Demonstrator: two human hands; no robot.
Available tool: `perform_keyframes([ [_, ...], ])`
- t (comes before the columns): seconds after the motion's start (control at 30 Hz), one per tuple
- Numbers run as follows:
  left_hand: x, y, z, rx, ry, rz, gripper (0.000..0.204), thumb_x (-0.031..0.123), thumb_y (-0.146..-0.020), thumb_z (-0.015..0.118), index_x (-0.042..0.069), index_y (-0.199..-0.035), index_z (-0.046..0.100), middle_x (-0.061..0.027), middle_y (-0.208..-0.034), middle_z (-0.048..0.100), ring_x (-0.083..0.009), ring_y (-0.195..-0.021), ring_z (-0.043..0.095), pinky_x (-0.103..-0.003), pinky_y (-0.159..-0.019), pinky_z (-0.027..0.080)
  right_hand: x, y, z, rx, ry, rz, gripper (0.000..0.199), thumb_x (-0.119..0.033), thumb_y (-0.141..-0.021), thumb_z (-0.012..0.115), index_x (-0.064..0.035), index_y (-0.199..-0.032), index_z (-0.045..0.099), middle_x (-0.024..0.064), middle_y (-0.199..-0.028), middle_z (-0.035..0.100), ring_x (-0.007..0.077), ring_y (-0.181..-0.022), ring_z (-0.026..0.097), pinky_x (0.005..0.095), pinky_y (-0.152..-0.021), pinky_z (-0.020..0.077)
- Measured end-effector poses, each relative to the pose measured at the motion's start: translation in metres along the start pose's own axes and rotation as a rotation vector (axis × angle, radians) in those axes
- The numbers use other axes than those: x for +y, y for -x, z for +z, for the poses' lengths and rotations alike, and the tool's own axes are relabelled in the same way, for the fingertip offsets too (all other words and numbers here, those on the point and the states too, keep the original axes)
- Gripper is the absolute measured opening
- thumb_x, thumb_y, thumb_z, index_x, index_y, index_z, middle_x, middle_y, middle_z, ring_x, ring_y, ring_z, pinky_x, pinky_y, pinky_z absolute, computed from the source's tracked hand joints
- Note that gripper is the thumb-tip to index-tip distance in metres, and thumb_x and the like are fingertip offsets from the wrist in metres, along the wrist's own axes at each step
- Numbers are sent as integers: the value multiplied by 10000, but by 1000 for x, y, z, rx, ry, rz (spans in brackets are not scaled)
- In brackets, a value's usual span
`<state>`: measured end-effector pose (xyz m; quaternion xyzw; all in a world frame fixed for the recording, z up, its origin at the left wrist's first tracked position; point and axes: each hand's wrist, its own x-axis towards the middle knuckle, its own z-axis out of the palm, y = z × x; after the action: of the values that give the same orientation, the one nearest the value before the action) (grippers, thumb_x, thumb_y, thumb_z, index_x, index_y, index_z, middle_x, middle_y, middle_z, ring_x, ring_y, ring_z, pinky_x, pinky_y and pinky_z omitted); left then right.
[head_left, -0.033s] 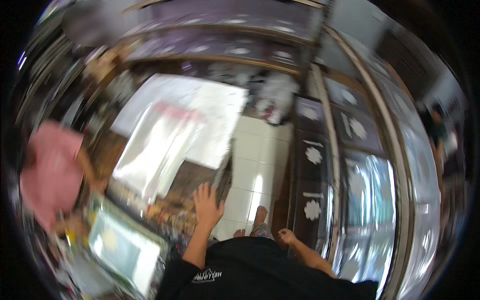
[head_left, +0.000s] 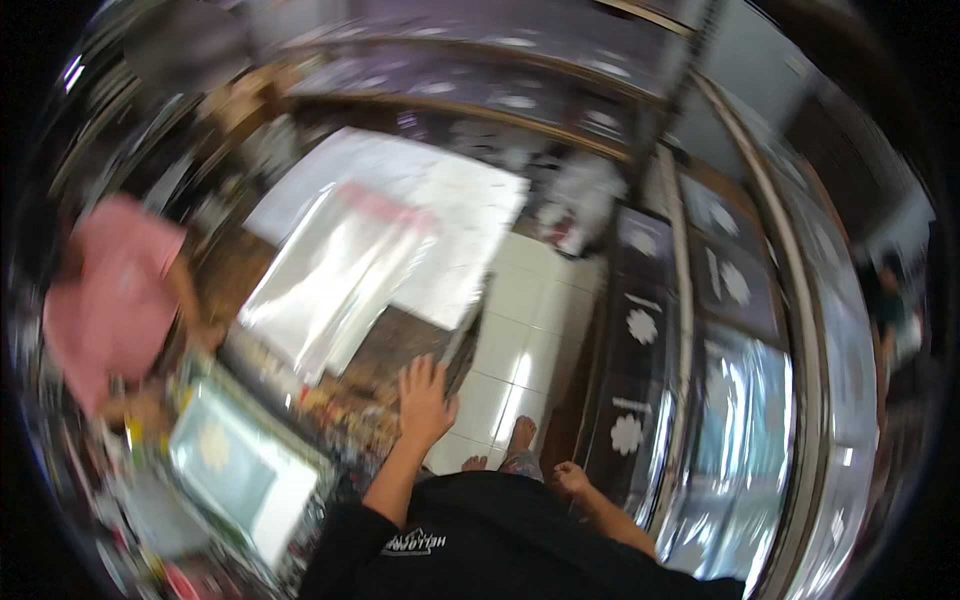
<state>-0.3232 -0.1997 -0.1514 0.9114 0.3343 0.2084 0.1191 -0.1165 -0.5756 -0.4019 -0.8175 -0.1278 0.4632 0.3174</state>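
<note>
My left hand [head_left: 426, 402] is held out over the near right corner of a worn wooden table [head_left: 385, 340], fingers stretched and slightly apart, holding nothing. Whether it touches the tabletop I cannot tell. Beyond it lies a stack of clear plastic sleeves [head_left: 325, 270] with a pinkish band at the far end, resting on large white sheets [head_left: 460, 230]. My right hand [head_left: 571, 479] hangs low by my right side, fingers curled in, and no object shows in it. Closest to it is a dark panel with white flower shapes [head_left: 600, 470].
At left a person in a pink shirt [head_left: 125, 290] leans over a plastic-wrapped framed piece [head_left: 235, 465]. Wrapped dark panels [head_left: 725, 440] line the right side behind wooden rails. A tiled floor strip [head_left: 510, 340] runs ahead, with a white plastic bag [head_left: 580, 200] at its far end. Another person [head_left: 885, 295] stands far right.
The view has turned a little, so the table, sleeves and panels sit farther right in it. My left hand has shifted slightly right and up in the picture; both hands keep their shape.
</note>
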Motion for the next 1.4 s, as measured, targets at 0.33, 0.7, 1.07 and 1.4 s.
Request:
perform_keyframes([
  [0.33,2,5,-10,-20,-87,-88,679,357,-830,692,28,-1390,494,-221,-1488,408,-382,-1420,325,-545,-1187,215,-61,-55,-30,-229,-3,-67,213,-25,-894,605,16,-1102,593,98,-931,651,224,-755,677,328,-676,564],
  [0.7,0,2,-7,-72,-67,-100,692,355,-841,678,30,-1413,465,-223,-1511,377,-383,-1442,292,-543,-1199,198,-87,-34,-58,-224,132,-102,213,-53,-926,566,24,-1122,595,106,-834,649,210,-639,650,325,-561,535],
  [1.07,-12,1,-2,-26,222,-176,666,405,-886,657,14,-1399,490,-219,-1505,402,-365,-1432,332,-531,-1199,208,-121,-20,-61,-245,17,-48,203,-40,-878,602,38,-1065,612,99,-884,668,193,-750,643,311,-685,524],
  [1.4,1,-32,-120,383,20,-276,610,218,-831,727,-6,-1357,514,-244,-1455,434,-415,-1358,406,-510,-1137,326,-96,-33,-58,-179,28,-44,202,-58,-887,588,23,-1068,629,127,-863,677,226,-714,682,354,-622,565],
])
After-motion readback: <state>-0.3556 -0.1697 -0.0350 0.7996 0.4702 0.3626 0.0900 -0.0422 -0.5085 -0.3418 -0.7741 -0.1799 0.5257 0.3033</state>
